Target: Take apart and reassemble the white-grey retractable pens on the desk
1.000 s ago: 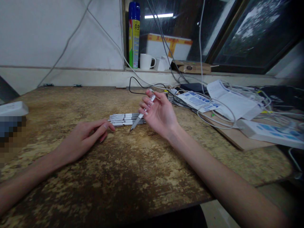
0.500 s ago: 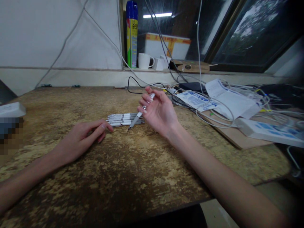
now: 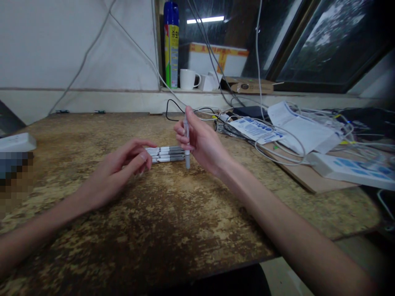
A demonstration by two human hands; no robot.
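My right hand (image 3: 200, 142) is closed around a white pen (image 3: 187, 158), which it holds nearly upright with the lower end pointing down just above the table. Several more white and grey pens (image 3: 168, 153) lie side by side on the worn wooden table (image 3: 154, 213), right behind that hand. My left hand (image 3: 123, 166) hovers at the left end of this row, fingers curled and pinched together over the pen ends. Whether it grips one I cannot make out.
Tangled white cables (image 3: 277, 144), papers (image 3: 296, 127) and a white power strip (image 3: 348, 170) crowd the table's right side. On the sill behind stand a spray can (image 3: 171, 45), a white mug (image 3: 187, 79) and a cardboard box (image 3: 249, 86). A white object (image 3: 17, 142) sits at far left.
My right hand has turned the pen from slanted to nearly upright and dropped closer to the table. My left hand has lifted and moved right to the ends of the lying pens, fingers curling.
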